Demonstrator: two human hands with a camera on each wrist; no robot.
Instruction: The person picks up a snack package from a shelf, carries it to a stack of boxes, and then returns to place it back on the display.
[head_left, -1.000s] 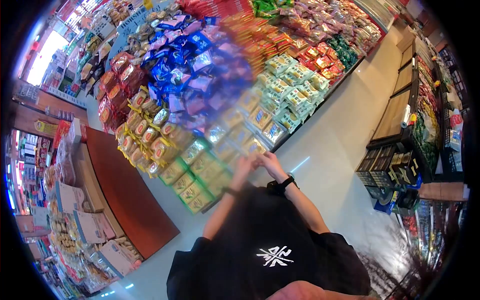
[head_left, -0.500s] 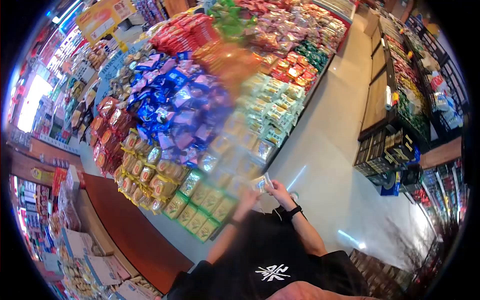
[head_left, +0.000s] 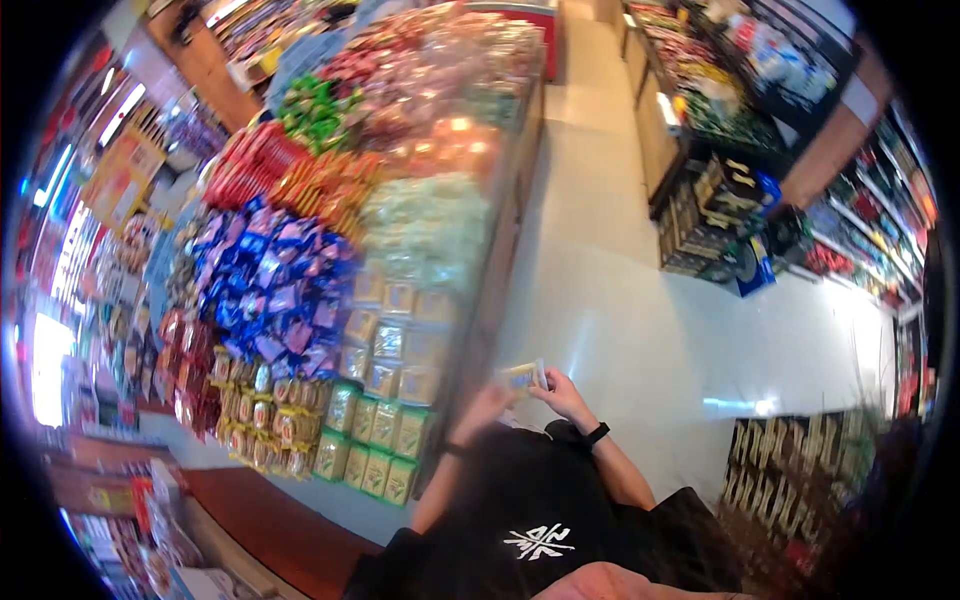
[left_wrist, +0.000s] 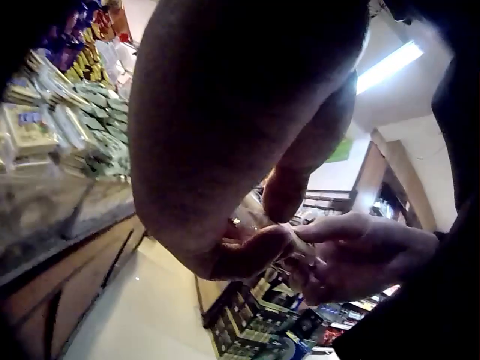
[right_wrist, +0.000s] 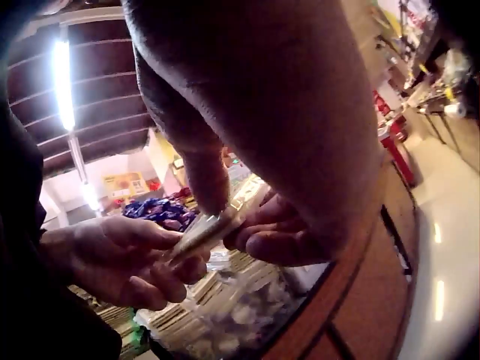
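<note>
A small flat snack packet (head_left: 522, 378) in a clear wrapper with a pale yellow label is held in front of the chest. My right hand (head_left: 565, 397) pinches its right end, with the thumb on one face and the fingers curled behind, as the right wrist view shows. At the other end of the packet (right_wrist: 214, 229), my left hand (right_wrist: 124, 255) grips the edge between thumb and fingers. The left hand is blurred in the head view. Both hands stay close together, just right of the snack display's edge.
Stacked yellow packs in green trim (head_left: 385, 440) lie at the display's near corner, with clear-wrapped packs (head_left: 385, 345) and blue-wrapped snacks (head_left: 270, 280) beyond. Pale floor (head_left: 570, 230) runs along the right. Dark stacked boxes (head_left: 700, 220) stand across the aisle.
The head view has swung right, so the display now lies further left. The hands have come away from over the packs to beside the display, and the packet between them shows more plainly.
</note>
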